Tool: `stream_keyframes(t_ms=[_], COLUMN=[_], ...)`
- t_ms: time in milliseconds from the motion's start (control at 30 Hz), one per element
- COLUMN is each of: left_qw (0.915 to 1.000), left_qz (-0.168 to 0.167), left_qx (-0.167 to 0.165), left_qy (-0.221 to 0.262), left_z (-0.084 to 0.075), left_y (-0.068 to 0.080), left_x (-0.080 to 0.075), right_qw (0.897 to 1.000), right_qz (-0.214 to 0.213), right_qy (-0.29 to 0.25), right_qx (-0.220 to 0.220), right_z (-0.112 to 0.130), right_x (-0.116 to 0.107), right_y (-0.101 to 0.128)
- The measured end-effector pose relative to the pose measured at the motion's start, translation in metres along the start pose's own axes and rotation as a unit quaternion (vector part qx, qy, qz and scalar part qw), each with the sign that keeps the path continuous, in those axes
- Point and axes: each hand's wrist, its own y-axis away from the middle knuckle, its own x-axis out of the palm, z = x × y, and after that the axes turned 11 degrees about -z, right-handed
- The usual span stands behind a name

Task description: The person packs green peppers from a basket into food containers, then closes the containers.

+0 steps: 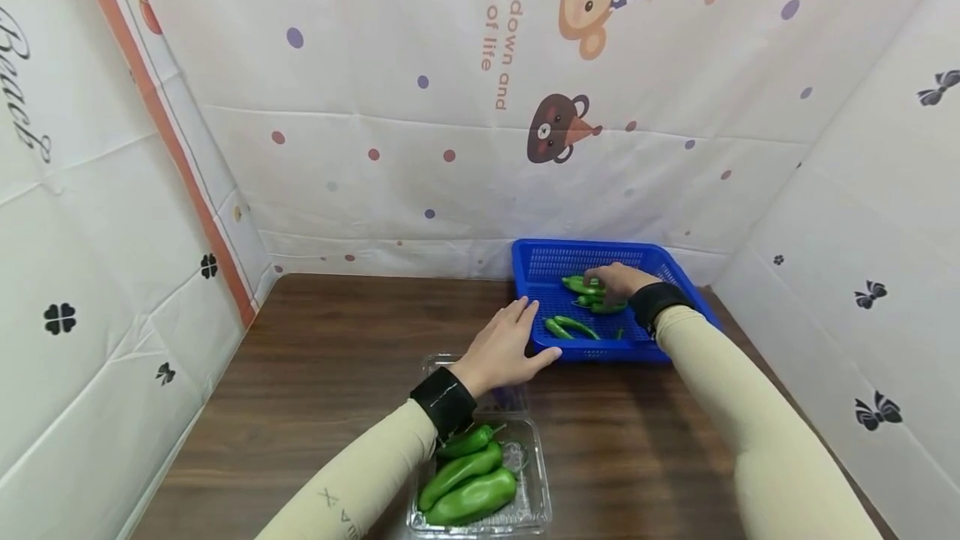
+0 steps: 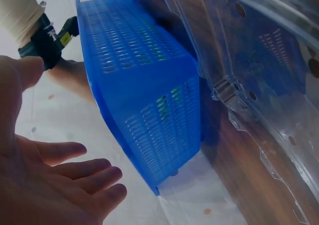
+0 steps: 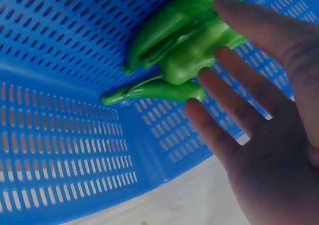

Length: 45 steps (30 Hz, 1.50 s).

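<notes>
- The clear plastic tray (image 1: 536,502) sits at the near edge of the brown table (image 1: 315,357), holding three glossy green peppers (image 1: 468,486).
- The left hand (image 1: 504,348) hovers flat, fingers (image 2: 82,172) straight and holding nothing, just beside the near left corner of the blue basket (image 1: 540,261).
- The slotted basket stands at the back right.
- More smooth, curved green chillies (image 3: 184,41) lie inside it.
- The right hand (image 1: 617,280) reaches over them, fingers (image 3: 227,90) spread, fingertips touching, gripping none.
</notes>
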Motion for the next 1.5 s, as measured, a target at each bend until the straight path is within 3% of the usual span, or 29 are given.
stream_keyframes(t_ms=[233, 600, 900, 1133, 1500], left_qw=[0.9999, 0.9995, 0.9987, 0.9983, 0.9979], left_qz=[-0.001, 0.011, 0.026, 0.022, 0.011], left_qx=[-0.012, -0.02, -0.019, -0.01, -0.004], left_qy=[-0.012, -0.024, -0.04, -0.053, -0.064], left_z=[0.002, -0.001, -0.005, -0.002, -0.001], left_y=[-0.004, -0.008, -0.014, -0.016, -0.016], left_x=[0.003, 0.012, 0.012, 0.018, 0.015], right_qw=[0.999, 0.999, 0.999, 0.998, 0.999], right_qz=[0.036, 0.05, 0.039, 0.042, 0.013], right_qy=[0.009, 0.009, 0.021, -0.039, -0.032], right_qx=[0.023, 0.002, 0.018, 0.026, -0.02], right_z=[-0.001, -0.004, -0.007, -0.01, -0.022], right_x=[-0.001, 0.004, 0.009, 0.018, 0.027], right_y=[-0.003, -0.009, -0.008, -0.009, -0.015])
